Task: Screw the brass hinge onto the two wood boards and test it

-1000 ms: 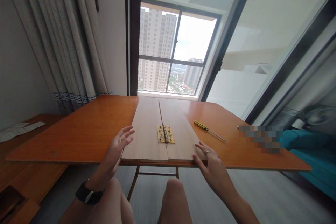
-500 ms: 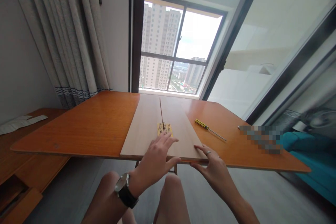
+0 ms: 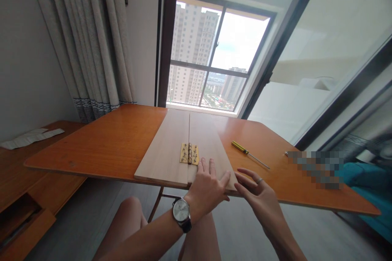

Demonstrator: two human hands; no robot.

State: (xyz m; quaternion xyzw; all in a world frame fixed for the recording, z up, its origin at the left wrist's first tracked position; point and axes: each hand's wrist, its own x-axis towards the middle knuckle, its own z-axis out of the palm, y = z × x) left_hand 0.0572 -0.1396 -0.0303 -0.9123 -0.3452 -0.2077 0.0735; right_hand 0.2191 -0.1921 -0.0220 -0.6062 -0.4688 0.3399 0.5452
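Two pale wooden boards lie side by side, the left board and the right board, with a thin seam between them. A brass-coloured hinge lies open across the seam, its knuckle along the line and several dark screws on its leaves. My left hand, with a watch on the wrist, rests open on the near part of the right board, fingertips beside the hinge's right leaf. At that board's near right corner, my right hand has its thumb and fingers apart, close to the edge; contact is hard to tell.
The boards lie on an orange-brown wooden table. A yellow-and-black screwdriver lies to their right, with a blurred-out item farther right. White papers lie on a lower surface at left. A window stands beyond.
My left hand has moved right, off the hinge and onto the right board. The hinge is now in full view, and the seam looks narrower. My right hand has shifted slightly right.
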